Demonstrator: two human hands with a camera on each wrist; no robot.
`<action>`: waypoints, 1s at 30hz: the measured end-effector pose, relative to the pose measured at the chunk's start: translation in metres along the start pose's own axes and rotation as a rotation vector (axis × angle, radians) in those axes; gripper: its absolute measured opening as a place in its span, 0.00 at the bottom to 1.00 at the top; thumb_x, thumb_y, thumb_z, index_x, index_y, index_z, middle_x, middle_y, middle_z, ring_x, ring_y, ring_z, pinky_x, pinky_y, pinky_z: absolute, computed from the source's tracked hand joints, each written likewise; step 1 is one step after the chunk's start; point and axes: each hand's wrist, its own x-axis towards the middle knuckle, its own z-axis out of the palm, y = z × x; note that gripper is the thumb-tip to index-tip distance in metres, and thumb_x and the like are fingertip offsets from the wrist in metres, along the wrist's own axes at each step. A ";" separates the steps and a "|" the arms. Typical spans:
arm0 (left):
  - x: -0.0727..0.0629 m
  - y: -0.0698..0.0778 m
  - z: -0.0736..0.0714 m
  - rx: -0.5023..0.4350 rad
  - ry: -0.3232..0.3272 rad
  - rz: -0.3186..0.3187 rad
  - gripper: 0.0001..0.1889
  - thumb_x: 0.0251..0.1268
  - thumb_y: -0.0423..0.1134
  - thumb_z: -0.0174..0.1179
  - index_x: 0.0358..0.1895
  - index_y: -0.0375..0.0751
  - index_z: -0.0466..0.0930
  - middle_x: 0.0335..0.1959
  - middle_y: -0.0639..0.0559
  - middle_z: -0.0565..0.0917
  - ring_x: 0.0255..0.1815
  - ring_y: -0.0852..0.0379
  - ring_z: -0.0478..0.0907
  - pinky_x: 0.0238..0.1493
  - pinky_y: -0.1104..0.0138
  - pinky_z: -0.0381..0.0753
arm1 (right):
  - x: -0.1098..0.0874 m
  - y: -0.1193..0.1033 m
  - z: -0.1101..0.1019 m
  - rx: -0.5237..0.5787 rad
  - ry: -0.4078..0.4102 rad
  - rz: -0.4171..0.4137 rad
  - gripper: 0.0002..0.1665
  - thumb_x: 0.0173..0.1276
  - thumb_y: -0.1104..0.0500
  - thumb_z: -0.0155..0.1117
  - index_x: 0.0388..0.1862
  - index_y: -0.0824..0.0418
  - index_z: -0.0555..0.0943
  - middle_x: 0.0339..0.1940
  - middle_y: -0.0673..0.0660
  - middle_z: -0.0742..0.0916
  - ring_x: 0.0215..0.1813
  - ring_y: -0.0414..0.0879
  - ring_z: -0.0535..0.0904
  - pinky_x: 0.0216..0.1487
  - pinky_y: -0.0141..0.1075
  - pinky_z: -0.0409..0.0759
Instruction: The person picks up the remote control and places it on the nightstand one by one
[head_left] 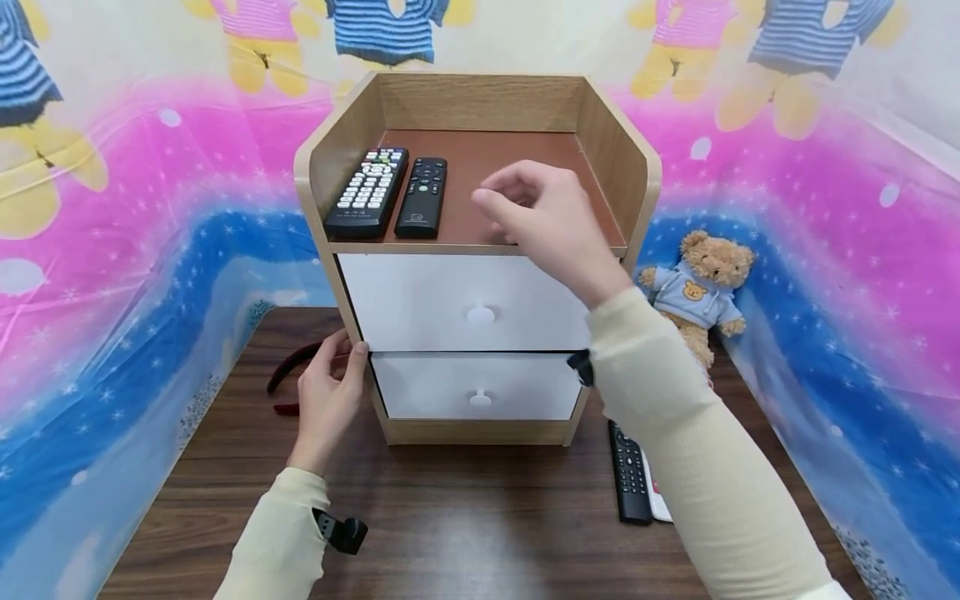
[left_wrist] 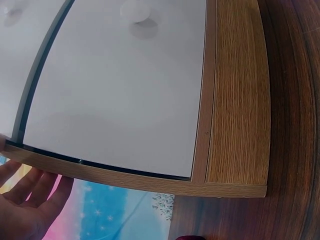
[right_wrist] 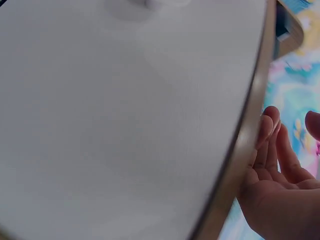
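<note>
A small wooden cabinet (head_left: 480, 432) with an upper white drawer (head_left: 420, 300) and a lower white drawer (head_left: 427, 387) stands on the table. My left hand (head_left: 330, 400) holds the cabinet's left side edge, thumb at the front and fingers along the side; the left wrist view shows this hand (left_wrist: 35, 205) at the wooden edge. Over the right part of the brown top shelf (head_left: 480, 150), my right hand (head_left: 551, 221) is raised with fingers loosely bent and nothing in them. Two black remote controls, a larger one (head_left: 367, 193) and a slimmer one (head_left: 422, 198), lie side by side on the shelf's left.
A teddy bear (head_left: 705, 283) in a light blue hoodie sits right of the cabinet. Another black remote (head_left: 630, 475) and a white object (head_left: 657, 496) lie partly under my right forearm. Something dark red and curved (head_left: 288, 367) lies behind my left hand. Patterned cloth surrounds the table.
</note>
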 end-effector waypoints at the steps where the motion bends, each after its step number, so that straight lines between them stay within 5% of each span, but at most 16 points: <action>1: 0.000 0.000 0.000 0.000 0.000 -0.003 0.24 0.77 0.48 0.52 0.67 0.37 0.73 0.54 0.39 0.79 0.55 0.45 0.80 0.44 0.83 0.69 | -0.007 0.003 -0.006 0.004 0.017 -0.015 0.14 0.71 0.52 0.65 0.49 0.59 0.84 0.41 0.58 0.87 0.39 0.46 0.86 0.44 0.36 0.82; 6: 0.000 0.001 0.001 0.001 -0.001 -0.004 0.24 0.77 0.49 0.52 0.66 0.38 0.73 0.54 0.39 0.79 0.54 0.46 0.80 0.45 0.81 0.70 | -0.047 0.030 -0.032 -0.025 0.090 -0.090 0.16 0.71 0.54 0.65 0.50 0.63 0.84 0.38 0.61 0.87 0.37 0.48 0.84 0.40 0.31 0.79; 10: 0.000 0.001 0.001 0.001 0.003 0.006 0.23 0.77 0.48 0.52 0.66 0.38 0.74 0.53 0.39 0.80 0.54 0.46 0.80 0.43 0.83 0.70 | -0.084 0.070 -0.048 -0.068 0.108 -0.041 0.17 0.72 0.53 0.64 0.53 0.62 0.83 0.39 0.59 0.87 0.38 0.44 0.85 0.38 0.29 0.80; 20: 0.000 -0.001 -0.001 0.000 0.002 0.009 0.24 0.77 0.49 0.52 0.67 0.37 0.73 0.54 0.39 0.79 0.54 0.46 0.80 0.44 0.83 0.70 | -0.158 0.220 -0.058 -0.178 0.138 0.329 0.21 0.75 0.49 0.59 0.53 0.64 0.81 0.44 0.61 0.88 0.39 0.39 0.83 0.40 0.29 0.81; 25: -0.001 -0.001 -0.001 -0.003 -0.005 0.000 0.25 0.77 0.49 0.52 0.68 0.37 0.72 0.55 0.39 0.79 0.54 0.46 0.79 0.45 0.80 0.71 | -0.187 0.284 -0.057 -0.328 0.097 0.528 0.23 0.75 0.51 0.58 0.58 0.66 0.78 0.53 0.67 0.84 0.51 0.55 0.80 0.49 0.45 0.78; 30: -0.001 -0.002 0.000 -0.007 -0.010 -0.004 0.25 0.77 0.50 0.52 0.68 0.37 0.72 0.55 0.39 0.79 0.54 0.46 0.80 0.45 0.81 0.70 | -0.211 0.327 -0.055 -0.334 0.004 0.712 0.28 0.75 0.54 0.57 0.64 0.72 0.71 0.60 0.74 0.77 0.59 0.66 0.74 0.57 0.58 0.73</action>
